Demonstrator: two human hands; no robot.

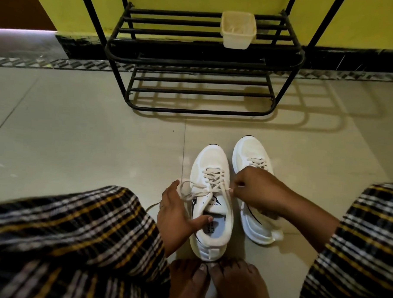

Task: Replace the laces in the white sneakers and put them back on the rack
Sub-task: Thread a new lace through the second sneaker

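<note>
Head view: left hand (177,213) is bracing the near white mesh sneaker (211,203) at six o'clock, thumb hooked inside its collar, so right hand (254,189) is pinching the beige flat lace (228,190) taut; black metal rack (203,65) is waiting at twelve o'clock.

We see dim, warm indoor light w/ a yellowish cast. The rack (204,59) throws a hard barred shadow to the right & near across the glossy floor tiles (79,132), so the source sits far left. Wide-angle bending at edges; plaid sleeves (74,233) near us go soft.
</note>
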